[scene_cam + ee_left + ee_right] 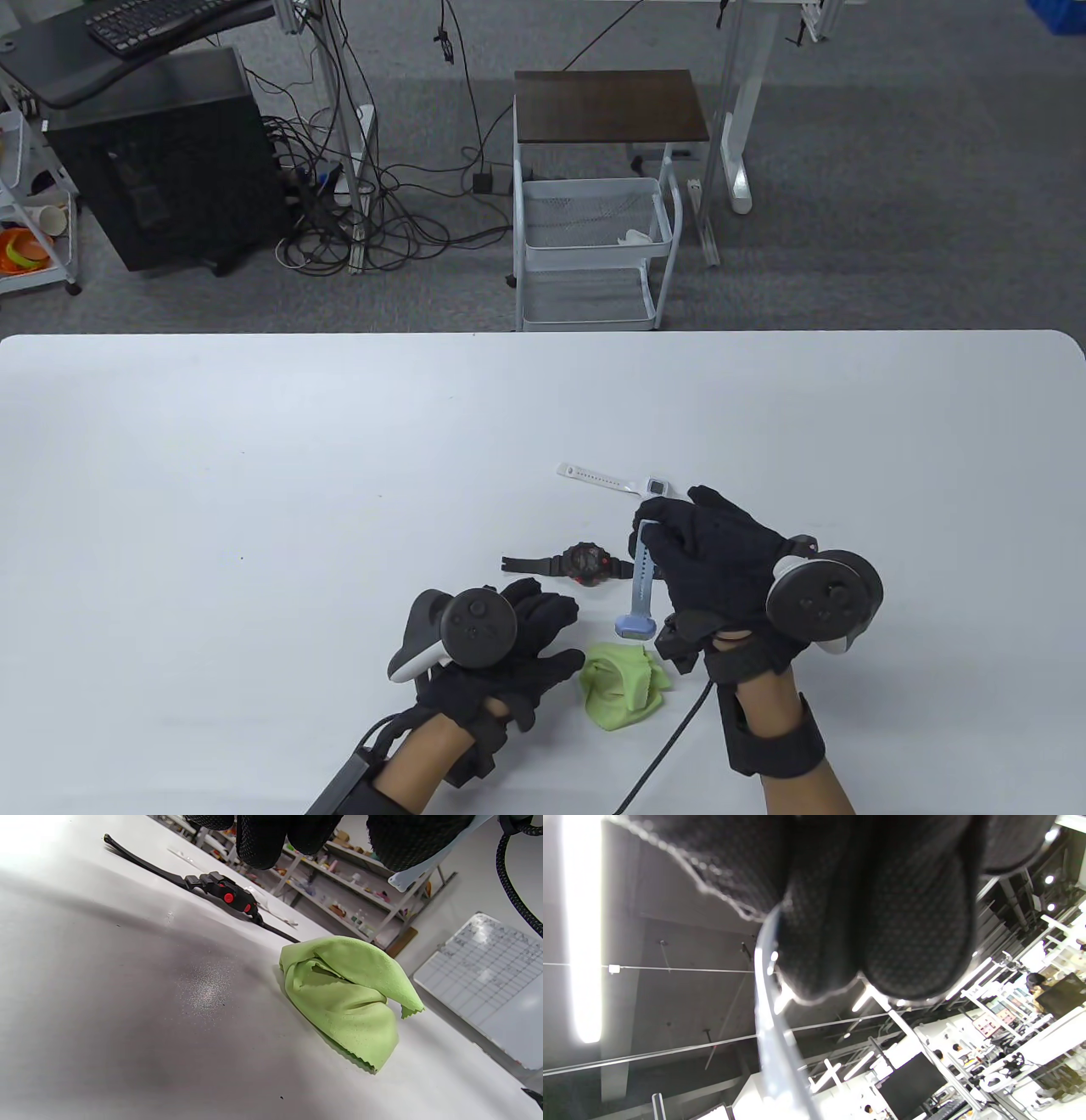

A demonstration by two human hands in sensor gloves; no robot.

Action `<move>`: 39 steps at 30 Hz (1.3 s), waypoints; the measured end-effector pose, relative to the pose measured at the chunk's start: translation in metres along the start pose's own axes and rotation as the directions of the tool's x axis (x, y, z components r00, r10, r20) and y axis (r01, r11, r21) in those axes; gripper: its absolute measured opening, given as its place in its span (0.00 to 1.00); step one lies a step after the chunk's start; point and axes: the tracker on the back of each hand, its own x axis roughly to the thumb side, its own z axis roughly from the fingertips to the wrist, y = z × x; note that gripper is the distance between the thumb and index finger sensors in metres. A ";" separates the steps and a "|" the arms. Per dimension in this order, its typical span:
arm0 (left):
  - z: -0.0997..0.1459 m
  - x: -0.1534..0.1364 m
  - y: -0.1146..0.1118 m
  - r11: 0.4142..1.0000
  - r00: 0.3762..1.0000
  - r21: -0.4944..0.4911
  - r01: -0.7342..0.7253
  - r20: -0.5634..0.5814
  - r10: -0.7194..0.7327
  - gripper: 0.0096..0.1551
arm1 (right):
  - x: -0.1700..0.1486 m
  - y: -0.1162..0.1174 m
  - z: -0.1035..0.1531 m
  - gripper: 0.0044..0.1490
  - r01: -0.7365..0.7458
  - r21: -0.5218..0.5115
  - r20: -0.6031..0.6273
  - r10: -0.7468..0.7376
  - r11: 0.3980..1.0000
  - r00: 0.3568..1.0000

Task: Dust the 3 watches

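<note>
Table view, with both wrist views. The right hand (708, 552) is raised above the white table (254, 475), its fingers curled round the upper strap of a light blue watch (642, 586). This watch hangs downward from the grip, its case at the lower end, just above the table surface and close to a crumpled green cloth (624, 683). In the right wrist view the pale strap (772, 1035) runs down from between the dark gloved fingers (908, 942), with ceiling lights and shelving behind.

The left hand (501, 649) lies low over the table to the left of the cloth, its fingers loosely extended and holding nothing; whether the fingertips touch the table cannot be told. In the left wrist view the fingertips (263, 840) hang in from the top edge, apart from the green cloth (352, 1001) lying on the table below.

A black watch with red details (581, 562) lies flat on the table between the two hands, strap stretched to the left; the left wrist view shows its red buttons (229, 897). A white watch (624, 484) lies flat beyond the right hand, its strap pointing left, its case just beside the right fingertips.

A black tracker sits on the back of each hand. A white wire-basket trolley (594, 246) stands on the floor beyond the table's far edge.
</note>
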 end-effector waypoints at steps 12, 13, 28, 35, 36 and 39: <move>-0.011 0.003 -0.013 0.994 0.997 -0.085 0.068 -0.018 -0.070 0.39 | 0.000 -0.001 -0.001 0.24 0.016 0.026 -0.017 -0.015 1.000 1.000; -0.013 0.004 -0.015 0.991 0.996 -0.102 0.088 -0.022 -0.091 0.40 | 0.000 -0.001 -0.001 0.24 0.017 0.028 -0.018 -0.016 0.999 1.000; -0.024 0.008 -0.035 0.967 0.976 -0.144 0.211 -0.029 -0.217 0.29 | 0.004 0.013 0.000 0.24 0.011 0.087 -0.004 -0.010 0.996 1.000; -0.023 0.006 -0.032 0.972 0.979 -0.125 0.197 -0.035 -0.203 0.25 | 0.005 0.016 0.000 0.24 0.020 0.097 -0.003 -0.019 0.995 1.000; -0.023 0.005 -0.031 0.976 0.981 -0.117 0.186 -0.037 -0.191 0.25 | 0.005 0.016 0.000 0.24 0.023 0.094 -0.004 -0.023 0.995 1.000; -0.021 0.001 -0.027 0.987 0.990 -0.096 0.128 -0.043 -0.133 0.25 | 0.006 0.013 0.000 0.24 0.037 0.085 -0.006 -0.037 0.996 0.999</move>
